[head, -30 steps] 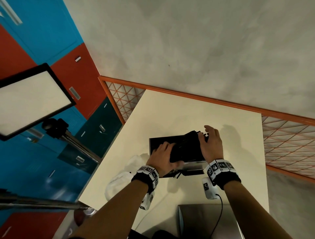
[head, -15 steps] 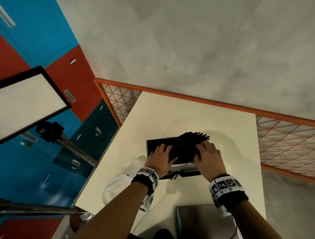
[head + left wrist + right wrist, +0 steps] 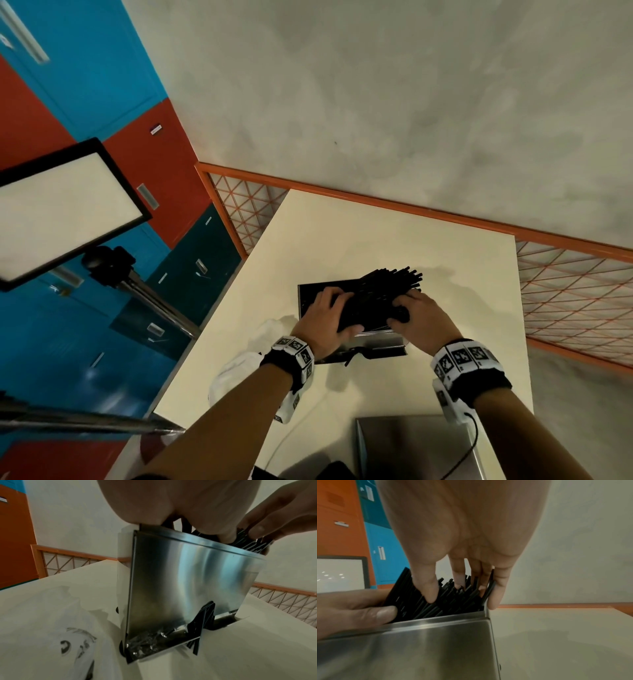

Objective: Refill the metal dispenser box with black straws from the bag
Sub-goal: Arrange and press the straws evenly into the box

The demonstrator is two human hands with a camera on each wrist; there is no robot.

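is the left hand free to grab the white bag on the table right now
Probably not at once: the left hand is holding the black straws in the metal dispenser box. The white bag lies close beside that wrist, with nothing over it.

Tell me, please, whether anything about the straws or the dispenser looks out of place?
Yes. The black straws lie askew, their ends jutting past the right rim of the metal dispenser box. A few more straws poke crookedly out of its bottom slot.

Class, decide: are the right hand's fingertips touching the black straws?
Touching. The right wrist view shows the right hand with fingertips pressed into the black straws.
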